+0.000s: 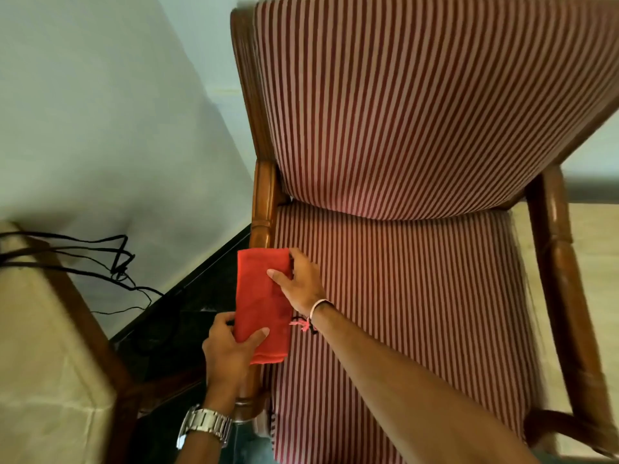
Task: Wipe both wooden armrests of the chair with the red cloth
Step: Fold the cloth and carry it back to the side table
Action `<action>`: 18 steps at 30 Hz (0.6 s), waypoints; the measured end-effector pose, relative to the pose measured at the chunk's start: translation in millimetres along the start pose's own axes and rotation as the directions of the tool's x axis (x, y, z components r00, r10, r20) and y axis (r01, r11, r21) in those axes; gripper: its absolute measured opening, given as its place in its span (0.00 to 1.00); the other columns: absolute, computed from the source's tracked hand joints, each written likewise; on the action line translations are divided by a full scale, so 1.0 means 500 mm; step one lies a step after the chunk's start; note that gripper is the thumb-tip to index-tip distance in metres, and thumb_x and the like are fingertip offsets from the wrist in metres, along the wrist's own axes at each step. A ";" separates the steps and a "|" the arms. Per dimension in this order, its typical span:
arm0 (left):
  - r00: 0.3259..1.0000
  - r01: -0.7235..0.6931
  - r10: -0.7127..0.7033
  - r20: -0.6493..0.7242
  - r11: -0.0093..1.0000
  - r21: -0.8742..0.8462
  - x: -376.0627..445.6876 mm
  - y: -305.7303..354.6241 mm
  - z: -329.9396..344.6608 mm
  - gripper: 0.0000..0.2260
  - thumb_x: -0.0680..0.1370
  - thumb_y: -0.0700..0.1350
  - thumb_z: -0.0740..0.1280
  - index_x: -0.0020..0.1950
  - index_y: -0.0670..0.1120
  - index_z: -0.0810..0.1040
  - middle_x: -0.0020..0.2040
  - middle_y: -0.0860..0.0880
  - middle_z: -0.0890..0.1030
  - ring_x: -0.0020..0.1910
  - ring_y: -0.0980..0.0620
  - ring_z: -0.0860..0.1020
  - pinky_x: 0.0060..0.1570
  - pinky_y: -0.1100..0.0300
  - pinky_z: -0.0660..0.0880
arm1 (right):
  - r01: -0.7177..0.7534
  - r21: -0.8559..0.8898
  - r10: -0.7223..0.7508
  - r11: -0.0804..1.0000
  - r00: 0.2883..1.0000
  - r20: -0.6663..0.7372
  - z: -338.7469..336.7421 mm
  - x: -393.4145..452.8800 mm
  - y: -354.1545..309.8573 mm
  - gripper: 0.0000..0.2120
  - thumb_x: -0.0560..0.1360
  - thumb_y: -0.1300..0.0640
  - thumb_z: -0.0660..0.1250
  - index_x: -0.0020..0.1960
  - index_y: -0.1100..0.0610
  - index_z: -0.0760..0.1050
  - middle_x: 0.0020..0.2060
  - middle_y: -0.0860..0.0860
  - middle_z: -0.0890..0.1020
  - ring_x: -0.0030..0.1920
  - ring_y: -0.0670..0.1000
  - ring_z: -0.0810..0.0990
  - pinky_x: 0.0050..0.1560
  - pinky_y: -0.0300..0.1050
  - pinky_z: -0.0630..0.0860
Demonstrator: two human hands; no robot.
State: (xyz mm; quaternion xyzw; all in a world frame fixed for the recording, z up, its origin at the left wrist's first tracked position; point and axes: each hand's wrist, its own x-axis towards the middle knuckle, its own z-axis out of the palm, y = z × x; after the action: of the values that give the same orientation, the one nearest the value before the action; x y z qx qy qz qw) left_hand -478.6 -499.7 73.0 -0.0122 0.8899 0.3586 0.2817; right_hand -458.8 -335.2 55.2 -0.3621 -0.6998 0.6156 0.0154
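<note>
Nearest the camera: left wrist with a metal watch (205, 424), left hand (227, 351) gripping the near end of the red cloth (263, 303), thumb on top, fingers wrapped under the outer edge. Cloth is folded into a long strip and draped lengthwise over the chair's left armrest (262, 209), covering its middle and front stretch; bare wood shows beyond it toward the backrest and a turned post end shows below the left hand. Right forearm crosses the striped seat cushion (402, 296) diagonally; thread bracelet (313, 314) on the wrist. Right hand (301, 279) clamps the far part of the cloth from the seat side, thumb lying on top, fingers at the far inner corner. So both hands closed on the cloth, pressing it to the armrest. Right armrest (566, 283) is uncovered, well apart from the cloth, motion-blurred. Left of the chair: a cream cushioned seat (37, 329) with a wooden frame, black cables (100, 259) trailing across it and down the wall. Further back, the striped backrest (418, 105) in its wooden frame, pale wall (100, 95) behind.
</note>
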 end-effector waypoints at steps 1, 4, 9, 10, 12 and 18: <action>1.000 0.001 0.000 0.021 1.000 -0.018 -0.011 0.008 0.005 0.30 0.68 0.43 0.81 0.66 0.41 0.73 0.56 0.43 0.81 0.42 0.54 0.79 0.35 0.68 0.74 | 0.005 0.010 -0.005 1.000 1.000 -0.015 -0.019 -0.010 0.004 0.15 0.79 0.54 0.70 0.63 0.57 0.73 0.56 0.55 0.82 0.56 0.54 0.82 0.59 0.52 0.82; 0.995 0.004 0.002 0.101 0.999 -0.054 -0.062 0.047 0.044 0.28 0.68 0.43 0.81 0.64 0.43 0.73 0.53 0.48 0.80 0.42 0.57 0.80 0.37 0.68 0.76 | 0.033 0.011 -0.032 0.999 0.998 -0.061 -0.105 -0.048 0.026 0.10 0.79 0.56 0.70 0.57 0.58 0.74 0.45 0.51 0.80 0.45 0.49 0.80 0.46 0.38 0.78; 0.974 0.034 0.003 0.229 0.987 -0.156 -0.184 0.144 0.179 0.24 0.68 0.38 0.80 0.60 0.41 0.76 0.52 0.42 0.83 0.48 0.43 0.84 0.54 0.43 0.82 | 0.045 0.010 -0.043 0.999 0.991 -0.125 -0.304 -0.110 0.069 0.06 0.78 0.57 0.71 0.50 0.54 0.73 0.39 0.46 0.79 0.39 0.39 0.78 0.41 0.34 0.75; 0.969 0.036 0.007 0.245 0.984 -0.172 -0.206 0.162 0.207 0.22 0.68 0.38 0.80 0.58 0.42 0.76 0.51 0.43 0.84 0.47 0.44 0.84 0.54 0.43 0.83 | 0.046 0.017 -0.043 0.999 0.990 -0.135 -0.343 -0.120 0.078 0.07 0.78 0.58 0.71 0.49 0.53 0.73 0.38 0.44 0.79 0.37 0.37 0.78 0.40 0.32 0.75; 0.961 0.049 0.011 0.277 0.976 -0.210 -0.250 0.202 0.270 0.20 0.68 0.36 0.79 0.56 0.44 0.75 0.49 0.44 0.84 0.46 0.44 0.84 0.53 0.44 0.83 | 0.055 0.023 -0.051 0.998 0.986 -0.158 -0.431 -0.141 0.095 0.08 0.77 0.60 0.72 0.48 0.52 0.73 0.38 0.44 0.79 0.35 0.33 0.78 0.38 0.30 0.74; 0.941 0.042 0.031 0.338 0.978 -0.206 -0.413 0.335 0.521 0.19 0.69 0.35 0.79 0.55 0.42 0.74 0.47 0.45 0.83 0.46 0.44 0.84 0.49 0.49 0.83 | 0.081 0.170 -0.040 0.982 0.971 -0.234 -0.742 -0.224 0.185 0.08 0.77 0.64 0.72 0.51 0.54 0.75 0.45 0.51 0.82 0.44 0.43 0.82 0.48 0.40 0.80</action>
State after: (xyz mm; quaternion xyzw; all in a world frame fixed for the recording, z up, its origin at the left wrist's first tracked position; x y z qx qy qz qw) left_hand -213.9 -244.4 131.9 0.0177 0.7851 0.4465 0.4290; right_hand -157.6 -80.6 111.5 -0.4065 -0.6461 0.6290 0.1474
